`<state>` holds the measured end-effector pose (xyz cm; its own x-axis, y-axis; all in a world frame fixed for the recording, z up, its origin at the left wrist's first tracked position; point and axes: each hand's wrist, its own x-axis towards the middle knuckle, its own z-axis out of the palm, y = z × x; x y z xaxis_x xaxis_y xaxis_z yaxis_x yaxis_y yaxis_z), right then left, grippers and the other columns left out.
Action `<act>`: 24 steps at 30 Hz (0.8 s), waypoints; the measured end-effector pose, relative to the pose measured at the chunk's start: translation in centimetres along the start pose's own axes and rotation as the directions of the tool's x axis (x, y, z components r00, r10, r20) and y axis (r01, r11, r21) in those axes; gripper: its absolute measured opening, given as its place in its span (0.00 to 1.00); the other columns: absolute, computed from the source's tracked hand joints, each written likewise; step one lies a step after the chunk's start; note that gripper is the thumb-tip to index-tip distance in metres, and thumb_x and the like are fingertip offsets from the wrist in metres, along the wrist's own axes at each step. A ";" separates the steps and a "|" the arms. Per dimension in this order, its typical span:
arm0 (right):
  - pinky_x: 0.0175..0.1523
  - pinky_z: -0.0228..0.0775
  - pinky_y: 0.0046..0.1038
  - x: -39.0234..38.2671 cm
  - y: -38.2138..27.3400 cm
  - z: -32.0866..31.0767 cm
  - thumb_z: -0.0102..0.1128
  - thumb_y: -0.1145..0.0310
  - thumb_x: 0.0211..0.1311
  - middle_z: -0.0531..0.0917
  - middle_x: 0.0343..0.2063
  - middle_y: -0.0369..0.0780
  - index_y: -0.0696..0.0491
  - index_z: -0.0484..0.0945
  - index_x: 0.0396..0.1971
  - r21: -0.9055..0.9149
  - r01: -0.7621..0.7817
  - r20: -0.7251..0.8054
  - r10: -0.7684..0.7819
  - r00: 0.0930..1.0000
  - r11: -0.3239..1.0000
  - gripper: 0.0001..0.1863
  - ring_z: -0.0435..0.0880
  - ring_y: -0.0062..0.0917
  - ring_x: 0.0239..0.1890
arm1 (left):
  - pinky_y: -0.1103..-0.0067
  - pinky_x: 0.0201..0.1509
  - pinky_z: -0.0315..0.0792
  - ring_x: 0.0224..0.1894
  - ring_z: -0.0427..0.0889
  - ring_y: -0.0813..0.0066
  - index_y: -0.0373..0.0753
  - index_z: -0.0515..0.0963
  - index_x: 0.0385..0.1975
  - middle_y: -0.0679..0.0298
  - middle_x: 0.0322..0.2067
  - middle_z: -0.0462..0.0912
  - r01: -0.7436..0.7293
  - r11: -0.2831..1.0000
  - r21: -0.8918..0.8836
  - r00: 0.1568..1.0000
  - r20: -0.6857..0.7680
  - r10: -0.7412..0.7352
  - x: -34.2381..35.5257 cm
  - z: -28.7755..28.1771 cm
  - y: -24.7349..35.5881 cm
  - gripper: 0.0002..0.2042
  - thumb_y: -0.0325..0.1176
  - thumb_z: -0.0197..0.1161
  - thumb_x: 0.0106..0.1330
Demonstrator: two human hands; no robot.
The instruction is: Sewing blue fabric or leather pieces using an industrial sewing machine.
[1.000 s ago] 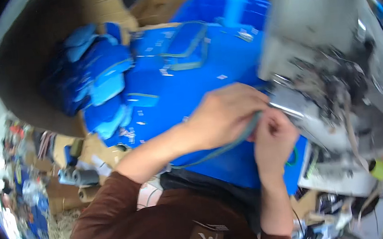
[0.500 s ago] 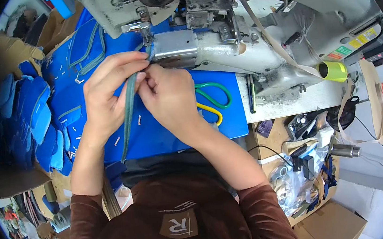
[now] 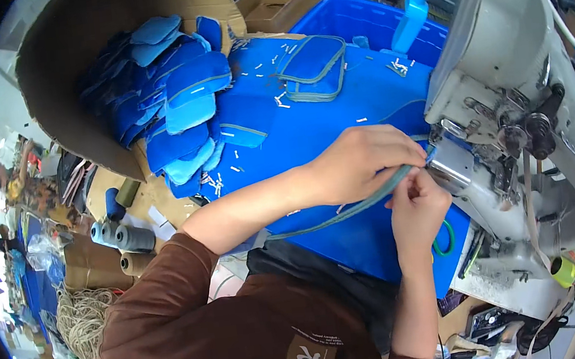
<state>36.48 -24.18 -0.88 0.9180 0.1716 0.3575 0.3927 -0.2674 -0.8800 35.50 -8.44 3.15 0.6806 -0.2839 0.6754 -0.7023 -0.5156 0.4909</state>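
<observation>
Just beside the rounded metal bed point(image 3: 450, 163) of the sewing machine point(image 3: 480, 37), my left hand point(image 3: 364, 164) grasps the narrow strip point(image 3: 351, 212), fingers stretched over it and the thumb mostly out of sight. Close against it my right hand point(image 3: 419, 214) is curled, thumb and fingertips pinching the strip's upper stretch. From our shared grip it runs in a loose curve over the blue work surface point(image 3: 391, 90), on my side of the left forearm, down to the near edge by my lap.

I judge it light, soft and limp, likely to sag or twist wherever it isn't held, hardly fragile, and cloth-like enough not to slide from dry fingers. I would take it flat across its width, close to the bed, with a second pinch a little lower to keep it from turning over. It looks grey-green, long and thin, with lines along its length.

Past my right wrist shows a green handle loop point(image 3: 453, 235). Farther out a blue pouch-like piece point(image 3: 314, 66), edged in a similar grey-green, lies flat; to its left a heap of blue pieces point(image 3: 188, 113) spills from a cardboard box point(image 3: 56, 106).
</observation>
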 end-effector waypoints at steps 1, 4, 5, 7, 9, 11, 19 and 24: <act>0.24 0.72 0.25 0.1 0.2 0.0 0.62 0.73 0.64 0.82 0.13 0.42 0.60 0.77 0.18 0.006 0.003 0.005 -0.003 1.000 1.000 0.14 0.84 0.26 0.15 | 0.68 0.50 0.79 0.48 0.85 0.58 0.37 0.83 0.42 0.58 0.45 0.86 -0.025 1.000 0.009 1.000 0.009 0.025 -0.1 0.0 -0.1 0.15 0.18 0.66 0.53; 0.24 0.71 0.28 0.4 1.0 -0.4 0.62 0.77 0.59 0.79 0.13 0.44 0.60 0.76 0.19 -0.076 0.081 0.014 -0.081 0.997 0.994 0.09 0.83 0.30 0.15 | 0.69 0.52 0.79 0.50 0.84 0.58 0.38 0.81 0.42 0.59 0.47 0.84 -0.076 0.994 0.084 0.996 0.061 0.071 -0.1 0.4 0.2 0.16 0.19 0.66 0.52; 0.24 0.70 0.29 0.4 1.5 -0.4 0.62 0.79 0.56 0.78 0.13 0.45 0.60 0.76 0.20 -0.097 0.105 0.022 -0.104 0.994 0.990 0.07 0.82 0.32 0.16 | 0.69 0.53 0.79 0.51 0.83 0.58 0.38 0.81 0.43 0.59 0.48 0.83 -0.102 0.984 0.143 0.992 0.083 0.091 -0.1 0.4 0.2 0.16 0.21 0.66 0.52; 0.25 0.69 0.30 0.5 1.8 -0.5 0.61 0.80 0.53 0.77 0.13 0.46 0.60 0.76 0.20 -0.117 0.128 0.032 -0.125 0.992 0.985 0.05 0.82 0.33 0.16 | 0.69 0.54 0.79 0.52 0.83 0.58 0.38 0.81 0.43 0.59 0.49 0.83 -0.142 0.968 0.206 0.987 0.107 0.122 -0.3 0.8 0.1 0.15 0.23 0.66 0.53; 0.25 0.68 0.31 0.6 1.5 -0.9 0.61 0.82 0.51 0.77 0.15 0.47 0.60 0.75 0.21 -0.112 0.134 0.057 -0.128 0.990 0.985 0.04 0.81 0.33 0.16 | 0.69 0.55 0.78 0.53 0.82 0.59 0.39 0.81 0.43 0.60 0.50 0.83 -0.180 0.947 0.267 0.980 0.131 0.150 -0.3 1.0 0.0 0.14 0.25 0.66 0.54; 0.24 0.68 0.30 0.7 0.8 -1.5 0.60 0.82 0.52 0.77 0.14 0.46 0.60 0.75 0.21 -0.087 0.114 0.069 -0.108 0.992 0.990 0.05 0.81 0.32 0.16 | 0.69 0.56 0.78 0.53 0.82 0.61 0.39 0.81 0.42 0.60 0.50 0.82 -0.208 0.934 0.290 0.976 0.127 0.178 -0.3 1.1 -0.1 0.13 0.28 0.65 0.56; 0.22 0.68 0.22 0.6 0.3 -2.7 0.59 0.82 0.59 0.79 0.12 0.40 0.60 0.76 0.22 -0.014 0.018 0.093 -0.017 0.995 1.000 0.07 0.78 0.20 0.13 | 0.68 0.55 0.78 0.51 0.83 0.60 0.38 0.81 0.42 0.59 0.49 0.83 -0.258 0.921 0.292 0.966 0.110 0.235 0.0 0.9 -0.2 0.13 0.28 0.66 0.56; 0.22 0.67 0.18 0.8 0.3 -3.2 0.60 0.78 0.64 0.78 0.13 0.34 0.60 0.80 0.28 0.095 -0.064 0.109 0.053 0.993 0.993 0.05 0.77 0.13 0.15 | 0.68 0.54 0.78 0.51 0.83 0.59 0.38 0.81 0.43 0.59 0.49 0.83 -0.212 0.951 0.225 0.977 0.035 0.209 -0.5 1.5 0.0 0.15 0.27 0.67 0.55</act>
<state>37.47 -27.16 0.17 0.9262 0.2592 0.2739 0.3263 -0.1868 -0.9266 35.45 -9.50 2.04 0.5254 -0.4139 0.7434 -0.7652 -0.6119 0.2001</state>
